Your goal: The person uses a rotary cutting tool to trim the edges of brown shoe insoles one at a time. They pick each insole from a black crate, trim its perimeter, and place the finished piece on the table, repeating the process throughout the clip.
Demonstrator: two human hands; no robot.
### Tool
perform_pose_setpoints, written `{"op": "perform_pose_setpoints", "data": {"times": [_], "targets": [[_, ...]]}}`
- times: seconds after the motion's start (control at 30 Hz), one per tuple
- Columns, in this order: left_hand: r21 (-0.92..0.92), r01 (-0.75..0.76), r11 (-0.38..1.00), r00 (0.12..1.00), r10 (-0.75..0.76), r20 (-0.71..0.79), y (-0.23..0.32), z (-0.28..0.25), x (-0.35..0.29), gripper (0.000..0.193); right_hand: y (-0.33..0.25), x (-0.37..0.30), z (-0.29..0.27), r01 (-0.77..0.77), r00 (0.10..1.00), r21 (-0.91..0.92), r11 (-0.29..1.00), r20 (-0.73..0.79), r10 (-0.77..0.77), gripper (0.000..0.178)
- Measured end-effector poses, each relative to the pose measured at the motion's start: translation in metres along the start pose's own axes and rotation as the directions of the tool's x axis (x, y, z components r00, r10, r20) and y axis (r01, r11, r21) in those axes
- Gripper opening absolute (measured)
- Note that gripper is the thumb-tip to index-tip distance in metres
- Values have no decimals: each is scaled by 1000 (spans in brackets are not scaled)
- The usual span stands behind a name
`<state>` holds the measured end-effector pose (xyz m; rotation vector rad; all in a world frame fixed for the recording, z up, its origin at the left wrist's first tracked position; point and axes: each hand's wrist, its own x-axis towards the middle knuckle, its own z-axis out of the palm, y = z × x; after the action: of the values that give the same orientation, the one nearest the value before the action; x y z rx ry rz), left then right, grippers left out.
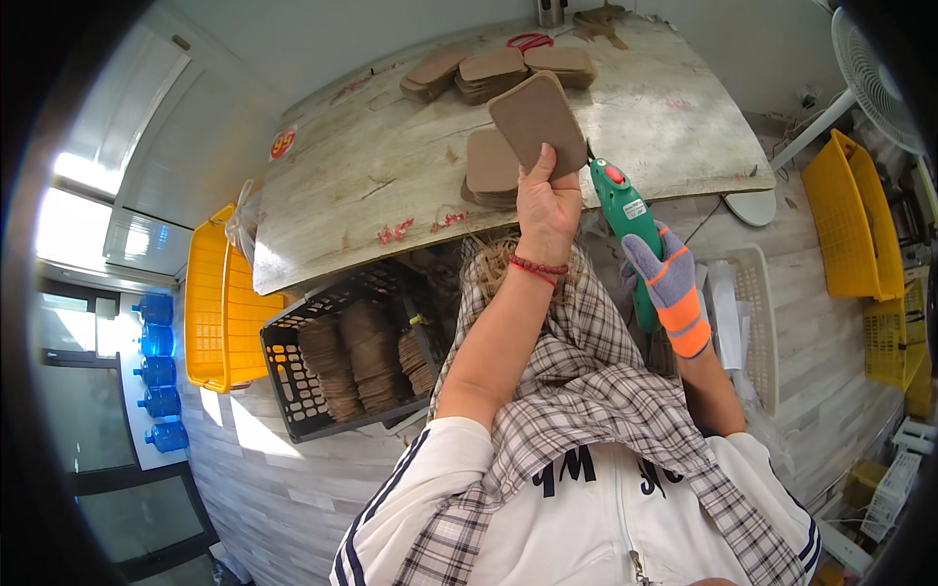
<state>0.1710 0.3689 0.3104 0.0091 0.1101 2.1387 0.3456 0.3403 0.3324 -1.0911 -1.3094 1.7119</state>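
My bare left hand (549,207) pinches a brown rounded-rectangle pad (532,122) near its lower edge, thumb on top, and holds it above the front part of the table (342,205). My right hand (666,283), in a grey and orange glove, is wrapped round a green handheld electric cutter (619,203) with a red button. The cutter's dark tip is close to the pad's right edge; whether it touches cannot be made out. Just behind my left hand lies a stack of similar pads (489,171). Brown scraps (498,266) lie on the checked apron over my lap.
More pad stacks (490,70) and red-handled scissors (530,41) are at the table's back. Under the front edge, left, a black crate (283,379) holds brown pieces. A yellow basket (231,327) stands beyond it. On the right are a white basket (765,342) and a fan (873,73).
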Motion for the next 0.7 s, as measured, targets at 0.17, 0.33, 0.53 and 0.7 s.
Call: {"op": "perform_pose_setpoints", "data": {"times": [0.17, 0.33, 0.53, 0.7], "targets": [[79, 25, 997, 1000, -25, 0, -4, -4, -8, 39, -6, 0, -2, 10, 1000, -20, 1000, -10, -11, 31], [192, 59, 980, 998, -55, -26, -7, -8, -22, 36, -13, 3, -5, 50, 999, -33, 998, -7, -50, 31], [301, 128, 945, 992, -115, -59, -3, -21, -34, 36, -21, 7, -11, 71, 997, -88, 994, -5, -72, 27], [479, 105, 871, 992, -128, 15, 19, -31, -35, 28, -28, 3, -24, 23, 998, -159, 987, 58, -14, 30]]}}
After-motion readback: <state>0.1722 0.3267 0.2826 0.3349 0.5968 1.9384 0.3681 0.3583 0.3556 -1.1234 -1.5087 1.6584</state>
